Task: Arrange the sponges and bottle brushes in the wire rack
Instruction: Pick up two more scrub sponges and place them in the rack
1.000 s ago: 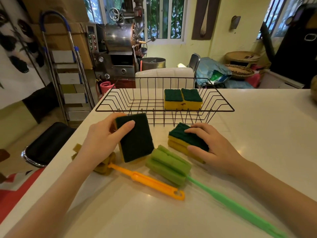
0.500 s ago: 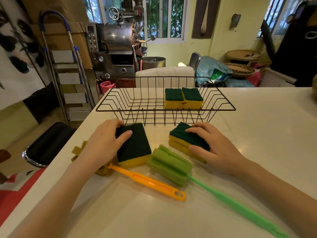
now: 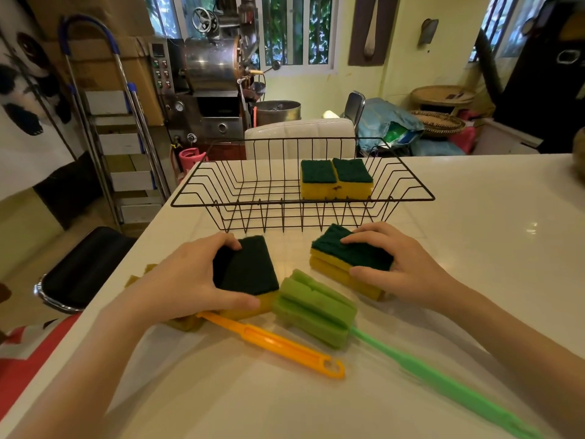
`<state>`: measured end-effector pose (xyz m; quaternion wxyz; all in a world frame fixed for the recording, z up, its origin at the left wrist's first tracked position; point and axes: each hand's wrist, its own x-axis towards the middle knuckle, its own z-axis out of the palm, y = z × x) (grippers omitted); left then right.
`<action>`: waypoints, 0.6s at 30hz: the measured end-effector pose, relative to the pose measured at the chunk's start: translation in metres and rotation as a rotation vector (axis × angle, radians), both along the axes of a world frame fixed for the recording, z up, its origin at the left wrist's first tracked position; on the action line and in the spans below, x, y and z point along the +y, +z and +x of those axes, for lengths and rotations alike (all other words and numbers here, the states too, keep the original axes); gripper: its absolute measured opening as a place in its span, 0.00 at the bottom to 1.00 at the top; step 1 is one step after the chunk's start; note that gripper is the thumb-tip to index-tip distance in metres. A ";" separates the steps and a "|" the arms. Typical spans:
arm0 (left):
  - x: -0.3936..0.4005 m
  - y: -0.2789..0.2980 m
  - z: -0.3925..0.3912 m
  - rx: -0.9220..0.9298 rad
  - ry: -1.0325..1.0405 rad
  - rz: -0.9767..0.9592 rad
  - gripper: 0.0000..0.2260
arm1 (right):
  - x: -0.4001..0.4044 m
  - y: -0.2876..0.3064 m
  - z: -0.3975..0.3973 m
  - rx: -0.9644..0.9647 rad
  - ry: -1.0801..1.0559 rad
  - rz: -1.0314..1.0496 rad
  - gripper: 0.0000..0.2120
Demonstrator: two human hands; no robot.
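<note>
A black wire rack stands on the white table and holds two yellow-and-green sponges side by side at its right. In front of it, my left hand grips a sponge lying flat, green side up. My right hand grips another sponge, which looks like two stacked. Between the hands lies a green bottle brush with a long green handle. An orange-handled brush lies beside it, its yellow foam head mostly hidden under my left hand.
The table's left edge runs close to my left arm, with a black stool and a stepladder beyond it. A white chair back stands behind the rack. The table extends far to the right.
The left sponge was tilted up on its edge; my left hand has laid it flat on the table, thumb now at its front. The right hand has barely moved.
</note>
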<state>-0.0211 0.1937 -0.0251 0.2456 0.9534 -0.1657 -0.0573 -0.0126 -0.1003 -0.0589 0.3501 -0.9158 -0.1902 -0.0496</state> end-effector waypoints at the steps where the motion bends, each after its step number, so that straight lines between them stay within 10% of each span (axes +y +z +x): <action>1: 0.000 0.000 0.000 -0.011 -0.015 0.015 0.46 | 0.000 0.001 0.000 0.001 -0.003 -0.013 0.18; 18: 0.003 0.061 0.013 -0.359 -0.109 -0.284 0.33 | 0.020 0.056 0.007 -0.240 0.027 0.421 0.16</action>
